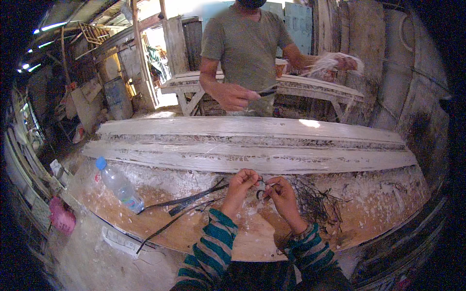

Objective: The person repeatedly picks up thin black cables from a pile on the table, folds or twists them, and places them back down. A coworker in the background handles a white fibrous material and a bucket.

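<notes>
Head cam, both hands (239, 188) pinching thin blk strip (258, 195), lower end curled, dk tangle (318, 201) to R

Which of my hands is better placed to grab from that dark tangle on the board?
Probably your right hand: the dark tangle lies just to its right, while your left hand is farther away, on the opposite side.

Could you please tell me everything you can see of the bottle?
The bottle looks like clear plastic, with a blue cap on and a label low on its body. It is on the left of the table, cap end toward the picture's upper left; I cannot tell whether it stands or lies. A black strip ends by its base, perhaps touching it. The left hand is apart from it. Its contents are unclear.
</notes>
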Demonstrator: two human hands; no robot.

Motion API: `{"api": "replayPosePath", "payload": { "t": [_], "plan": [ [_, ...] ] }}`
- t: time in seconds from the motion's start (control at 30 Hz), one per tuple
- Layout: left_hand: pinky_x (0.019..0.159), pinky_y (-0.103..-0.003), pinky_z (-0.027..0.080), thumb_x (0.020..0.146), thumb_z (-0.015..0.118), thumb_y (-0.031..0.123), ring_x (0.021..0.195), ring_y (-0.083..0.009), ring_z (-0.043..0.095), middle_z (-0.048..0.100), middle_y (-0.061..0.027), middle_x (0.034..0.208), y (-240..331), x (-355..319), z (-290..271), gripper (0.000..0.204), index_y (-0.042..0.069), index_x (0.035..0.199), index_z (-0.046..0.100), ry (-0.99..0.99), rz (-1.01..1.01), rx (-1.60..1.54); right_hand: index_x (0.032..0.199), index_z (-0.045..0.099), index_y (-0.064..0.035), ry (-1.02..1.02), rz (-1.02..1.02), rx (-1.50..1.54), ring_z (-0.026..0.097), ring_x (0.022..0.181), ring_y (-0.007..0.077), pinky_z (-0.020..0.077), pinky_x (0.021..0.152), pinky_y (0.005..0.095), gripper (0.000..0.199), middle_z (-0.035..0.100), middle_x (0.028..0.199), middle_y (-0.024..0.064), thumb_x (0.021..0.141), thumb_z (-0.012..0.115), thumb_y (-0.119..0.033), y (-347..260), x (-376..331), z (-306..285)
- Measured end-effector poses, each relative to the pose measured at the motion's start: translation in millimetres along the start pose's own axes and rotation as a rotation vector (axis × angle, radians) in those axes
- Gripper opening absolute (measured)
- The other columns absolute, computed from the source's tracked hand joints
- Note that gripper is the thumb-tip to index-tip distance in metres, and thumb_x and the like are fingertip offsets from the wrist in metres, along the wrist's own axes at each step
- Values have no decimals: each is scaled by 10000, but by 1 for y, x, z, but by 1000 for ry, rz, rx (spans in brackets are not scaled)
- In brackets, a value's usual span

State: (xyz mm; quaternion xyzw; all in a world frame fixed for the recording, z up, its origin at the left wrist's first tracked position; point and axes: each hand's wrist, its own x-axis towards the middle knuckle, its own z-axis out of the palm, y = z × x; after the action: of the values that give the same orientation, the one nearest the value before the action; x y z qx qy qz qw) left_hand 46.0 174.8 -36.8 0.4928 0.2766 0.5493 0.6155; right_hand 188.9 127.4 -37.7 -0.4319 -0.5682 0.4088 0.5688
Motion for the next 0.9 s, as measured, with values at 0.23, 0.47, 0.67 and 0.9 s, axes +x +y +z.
{"api": "replayPosePath", "payload": {
  "t": [0.23, 0.47, 0.67, 0.9],
  "plan": [
    [732, -256, 441, 724, 699, 176, 780, -122, 542, 587, -54, 886, -5, 0, 1, 294, 40, 947, 563, -214, 108, 345, 807, 532, -58, 88, -27, -4, 461, 595, 60, 395, 526, 209, 97, 531, 709, -13, 822, 586, -137, 4, 3, -7],
    [741, -275, 450, 667, 742, 183, 789, -140, 548, 589, -46, 854, -7, -8, 11, 395, 33, 983, 560, -354, 99, 550, 823, 523, -105, 167, 48, 361, 442, 567, 56, 345, 507, 185, 68, 509, 698, -30, 817, 587, -128, 0, 9, -19],
    [685, -245, 438, 694, 684, 85, 733, -120, 530, 557, -32, 776, -16, -5, 13, 386, 36, 1043, 525, -232, 188, 637, 831, 508, -132, 237, 102, 280, 477, 648, 60, 374, 573, 206, 74, 509, 707, -34, 814, 577, -110, 2, 10, -20],
    [599, -220, 412, 724, 611, 36, 641, -95, 483, 503, -10, 705, -16, 2, 1, 461, 37, 1153, 439, -88, 142, 382, 927, 516, -130, 184, 190, 588, 525, 704, 94, 421, 659, 239, 118, 534, 715, -35, 815, 555, -124, 2, 11, -26]
  ]
}}
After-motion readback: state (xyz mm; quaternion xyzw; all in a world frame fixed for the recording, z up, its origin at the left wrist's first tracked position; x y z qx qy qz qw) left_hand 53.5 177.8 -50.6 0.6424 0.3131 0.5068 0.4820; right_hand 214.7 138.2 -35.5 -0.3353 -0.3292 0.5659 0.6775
